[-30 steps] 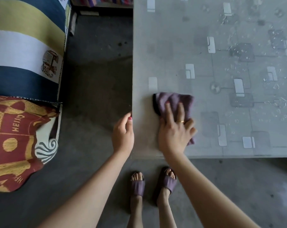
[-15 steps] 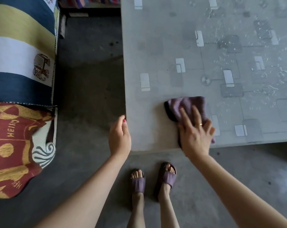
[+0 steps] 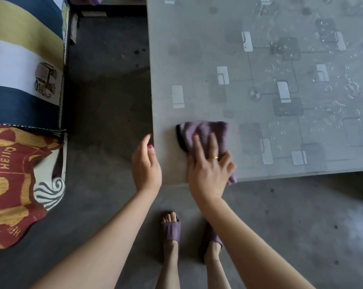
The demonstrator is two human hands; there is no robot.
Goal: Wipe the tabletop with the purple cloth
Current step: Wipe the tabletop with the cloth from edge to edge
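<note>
- The purple cloth [image 3: 203,135] lay bunched on the tabletop [image 3: 259,69] near the lower-left corner of the table, a little right of the middle of the frame, with one end hanging just past the near edge.
- The right hand [image 3: 209,170] pressed down on the cloth with its fingers straight and slightly spread; that flat palm probably served to keep the whole pad against the surface rather than to grip it. A gold ring [image 3: 214,157] showed on one finger.
- The left hand [image 3: 146,167] stood at the table's left edge, fingers loosely extended and holding nothing; whether it touched the edge cannot be told. It looked placed there to steady the body or the table.
- Water droplets [image 3: 347,88] beaded over the upper right of the frame, on the patterned part of the tabletop, while the area around the cloth looked dull and dry; judged from that, the wet stretch was not yet wiped.
- The person stood close to the near edge in purple slippers [image 3: 172,229], at the bottom centre, which kept the corner within easy reach.
- At the left of the frame a striped fabric [image 3: 20,49] in blue, yellow and white bore a small printed figure, with no legible words.
- Below it, in the lower left, a red and gold fabric [image 3: 11,184] carried lettering that seemed to read "HELLO", seen sideways and again near its lower edge; no brand could be made out.
</note>
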